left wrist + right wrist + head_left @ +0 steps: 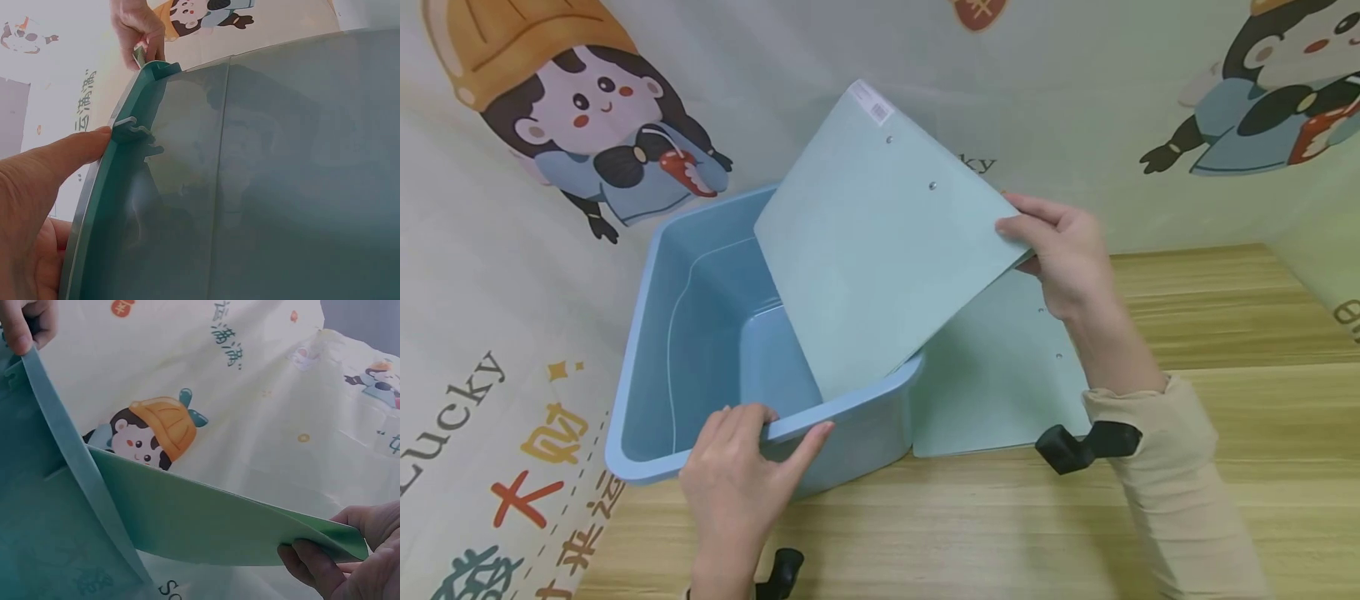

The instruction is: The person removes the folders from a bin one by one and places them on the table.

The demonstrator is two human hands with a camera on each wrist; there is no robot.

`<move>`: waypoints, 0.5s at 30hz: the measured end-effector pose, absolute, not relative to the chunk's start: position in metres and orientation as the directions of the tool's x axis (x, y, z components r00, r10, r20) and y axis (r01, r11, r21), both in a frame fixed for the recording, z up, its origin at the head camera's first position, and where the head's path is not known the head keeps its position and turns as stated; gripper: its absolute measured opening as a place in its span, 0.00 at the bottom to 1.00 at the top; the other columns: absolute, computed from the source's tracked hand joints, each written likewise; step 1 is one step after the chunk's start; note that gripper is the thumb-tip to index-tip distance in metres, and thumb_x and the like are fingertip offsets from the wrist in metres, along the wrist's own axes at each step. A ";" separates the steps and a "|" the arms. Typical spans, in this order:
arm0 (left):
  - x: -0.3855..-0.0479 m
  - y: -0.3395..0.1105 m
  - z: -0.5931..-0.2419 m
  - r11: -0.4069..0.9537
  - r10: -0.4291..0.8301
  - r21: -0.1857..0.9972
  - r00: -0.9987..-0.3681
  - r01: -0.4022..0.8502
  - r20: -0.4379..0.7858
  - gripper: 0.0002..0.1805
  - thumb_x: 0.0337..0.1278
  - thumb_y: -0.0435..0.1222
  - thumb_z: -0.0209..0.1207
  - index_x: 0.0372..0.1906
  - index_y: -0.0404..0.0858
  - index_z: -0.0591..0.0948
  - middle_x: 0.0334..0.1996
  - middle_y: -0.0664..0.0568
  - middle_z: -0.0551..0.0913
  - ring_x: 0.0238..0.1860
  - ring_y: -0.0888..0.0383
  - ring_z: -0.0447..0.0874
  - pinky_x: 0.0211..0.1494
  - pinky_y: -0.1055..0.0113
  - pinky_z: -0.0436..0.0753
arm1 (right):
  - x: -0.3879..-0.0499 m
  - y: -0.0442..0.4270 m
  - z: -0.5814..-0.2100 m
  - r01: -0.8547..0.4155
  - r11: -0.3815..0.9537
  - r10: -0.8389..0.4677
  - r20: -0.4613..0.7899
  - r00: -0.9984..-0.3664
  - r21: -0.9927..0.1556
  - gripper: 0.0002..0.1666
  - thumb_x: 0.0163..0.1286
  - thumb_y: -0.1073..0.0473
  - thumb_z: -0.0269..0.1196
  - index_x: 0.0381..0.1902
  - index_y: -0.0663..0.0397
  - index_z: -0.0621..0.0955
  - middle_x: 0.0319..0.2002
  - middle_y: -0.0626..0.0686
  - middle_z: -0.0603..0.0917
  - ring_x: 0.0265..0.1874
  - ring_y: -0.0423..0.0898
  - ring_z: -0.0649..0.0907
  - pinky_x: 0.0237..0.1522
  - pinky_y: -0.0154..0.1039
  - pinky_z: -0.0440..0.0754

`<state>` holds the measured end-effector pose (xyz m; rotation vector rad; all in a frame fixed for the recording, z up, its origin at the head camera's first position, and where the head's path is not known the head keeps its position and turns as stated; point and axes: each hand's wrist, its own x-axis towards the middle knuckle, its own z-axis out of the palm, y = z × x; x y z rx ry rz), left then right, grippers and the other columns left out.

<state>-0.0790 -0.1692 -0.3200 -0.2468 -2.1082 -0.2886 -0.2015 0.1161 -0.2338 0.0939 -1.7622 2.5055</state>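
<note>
A blue plastic tub (861,446) stands on the table, and my left hand (737,471) grips its near rim, thumb on the outside. My right hand (1060,250) pinches the right corner of a pale green file folder (880,242), which slants across the tub's right side. A barcode label and two rivets show on this folder; its lower part reaches into the tub. In the right wrist view the held folder (187,519) bends slightly near the fingers. A second pale green folder (1000,375) lies flat on the table, partly covered by the tub and held folder.
The wood-grain table (1247,467) extends to the right and front. Behind and to the left hangs a pale cloth (1067,100) printed with cartoon figures and lettering; the tub stands close to it.
</note>
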 end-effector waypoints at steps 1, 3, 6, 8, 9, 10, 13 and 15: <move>-0.079 -0.169 -0.320 0.952 0.061 0.107 -0.521 0.288 0.852 0.36 0.46 0.66 0.51 0.18 0.34 0.76 0.14 0.47 0.76 0.17 0.50 0.72 0.13 0.64 0.65 | -0.201 0.118 -0.234 -0.102 -0.357 0.034 0.096 -0.995 -0.929 0.23 0.57 0.71 0.60 0.52 0.69 0.75 0.47 0.56 0.79 0.30 0.41 0.83 0.33 0.31 0.80; -0.079 -0.169 -0.320 0.952 0.061 0.107 -0.520 0.288 0.852 0.36 0.46 0.66 0.51 0.18 0.34 0.76 0.14 0.47 0.76 0.17 0.50 0.71 0.13 0.64 0.64 | -0.201 0.124 -0.233 -0.108 -0.395 0.043 0.099 -0.994 -0.912 0.19 0.56 0.71 0.61 0.48 0.67 0.78 0.41 0.55 0.81 0.29 0.42 0.83 0.32 0.32 0.80; -0.079 -0.169 -0.320 0.951 0.061 0.107 -0.516 0.289 0.854 0.36 0.46 0.66 0.51 0.18 0.34 0.76 0.14 0.47 0.76 0.17 0.50 0.71 0.13 0.66 0.63 | -0.201 0.133 -0.234 -0.107 -0.445 0.043 0.098 -0.994 -0.889 0.15 0.55 0.71 0.62 0.42 0.64 0.81 0.39 0.54 0.81 0.29 0.43 0.83 0.30 0.32 0.80; -0.079 -0.169 -0.320 0.951 0.061 0.107 -0.517 0.289 0.854 0.36 0.46 0.66 0.51 0.18 0.34 0.76 0.14 0.47 0.76 0.16 0.50 0.71 0.12 0.66 0.62 | -0.201 0.140 -0.235 -0.097 -0.474 0.033 0.092 -0.995 -0.875 0.13 0.55 0.72 0.63 0.40 0.62 0.83 0.40 0.54 0.81 0.30 0.43 0.84 0.30 0.32 0.80; -0.079 -0.169 -0.320 0.951 0.060 0.108 -0.517 0.289 0.854 0.36 0.46 0.66 0.51 0.18 0.34 0.76 0.14 0.47 0.76 0.16 0.51 0.70 0.12 0.66 0.62 | -0.202 0.144 -0.236 -0.090 -0.490 0.028 0.087 -0.996 -0.867 0.12 0.54 0.72 0.63 0.38 0.61 0.83 0.40 0.54 0.80 0.31 0.43 0.84 0.30 0.32 0.80; -0.079 -0.169 -0.320 0.951 0.061 0.108 -0.517 0.289 0.854 0.36 0.46 0.66 0.51 0.18 0.34 0.76 0.14 0.47 0.76 0.17 0.50 0.71 0.12 0.66 0.62 | -0.202 0.147 -0.237 -0.083 -0.506 0.020 0.084 -0.996 -0.858 0.12 0.54 0.73 0.63 0.37 0.61 0.83 0.40 0.54 0.80 0.31 0.44 0.84 0.30 0.32 0.80; -0.079 -0.170 -0.320 0.952 0.063 0.105 -0.521 0.286 0.851 0.36 0.46 0.66 0.50 0.18 0.34 0.76 0.14 0.47 0.76 0.17 0.50 0.72 0.14 0.64 0.66 | -0.203 0.158 -0.241 -0.061 -0.541 -0.001 0.074 -0.997 -0.839 0.12 0.54 0.75 0.62 0.35 0.59 0.84 0.42 0.54 0.79 0.33 0.44 0.84 0.31 0.33 0.81; -0.078 -0.170 -0.320 0.952 0.063 0.105 -0.522 0.286 0.851 0.36 0.46 0.66 0.50 0.18 0.33 0.76 0.14 0.47 0.76 0.18 0.49 0.72 0.15 0.63 0.67 | -0.203 0.166 -0.243 -0.052 -0.557 -0.010 0.069 -0.998 -0.829 0.13 0.54 0.77 0.60 0.35 0.59 0.84 0.43 0.54 0.79 0.34 0.45 0.84 0.32 0.33 0.81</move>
